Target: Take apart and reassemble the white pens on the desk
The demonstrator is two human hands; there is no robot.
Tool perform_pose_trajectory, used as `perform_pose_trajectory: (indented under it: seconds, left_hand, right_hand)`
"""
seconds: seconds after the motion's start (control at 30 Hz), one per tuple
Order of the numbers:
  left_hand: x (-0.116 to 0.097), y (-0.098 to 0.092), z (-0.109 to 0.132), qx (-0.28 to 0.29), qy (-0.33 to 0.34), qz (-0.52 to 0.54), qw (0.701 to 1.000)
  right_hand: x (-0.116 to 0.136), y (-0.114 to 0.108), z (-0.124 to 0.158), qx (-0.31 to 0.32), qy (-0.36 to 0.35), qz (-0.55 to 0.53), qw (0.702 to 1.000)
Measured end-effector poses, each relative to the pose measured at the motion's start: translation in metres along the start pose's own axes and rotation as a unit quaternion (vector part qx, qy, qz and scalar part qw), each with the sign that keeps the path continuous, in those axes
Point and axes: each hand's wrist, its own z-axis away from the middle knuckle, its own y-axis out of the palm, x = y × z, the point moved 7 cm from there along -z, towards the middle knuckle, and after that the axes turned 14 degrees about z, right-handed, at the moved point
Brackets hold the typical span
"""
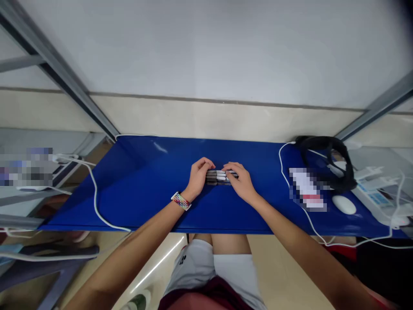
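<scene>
Several slim marker-like pens point(218, 177) lie side by side on a blue tabletop point(145, 181). Their left ends are dark and their right parts are whitish with dark marks. My left hand point(197, 175), with a colourful woven band on the wrist, curls its fingers round the left end of the row. From the other side my right hand point(241, 180) grips the right end, thumb in front and fingers behind. Both hands rest low at the table surface, and the fingers hide the ends of the pens.
Right of my hands are a blurred-out flat object point(308, 189), a black headband-like strap point(342, 163), a white mouse point(344, 204) and a white power strip point(371, 196). White cables point(96, 193) cross the table at left and right. Grey metal posts point(64, 69) frame the table before a wall.
</scene>
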Motion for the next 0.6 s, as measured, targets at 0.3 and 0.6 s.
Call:
perform_pose_trajectory:
  seconds: [0.3, 0.6]
  left_hand:
    - [-0.017, -0.024, -0.016, -0.069, 0.101, -0.074, 0.990]
    - [-0.025, -0.017, -0.016, -0.046, 0.128, -0.136, 0.981]
  right_hand:
    - [0.036, -0.005, 0.014, 0.059, -0.201, 0.045, 0.977]
    - [0.036, -0.006, 0.010, 0.085, -0.192, 0.038, 0.977]
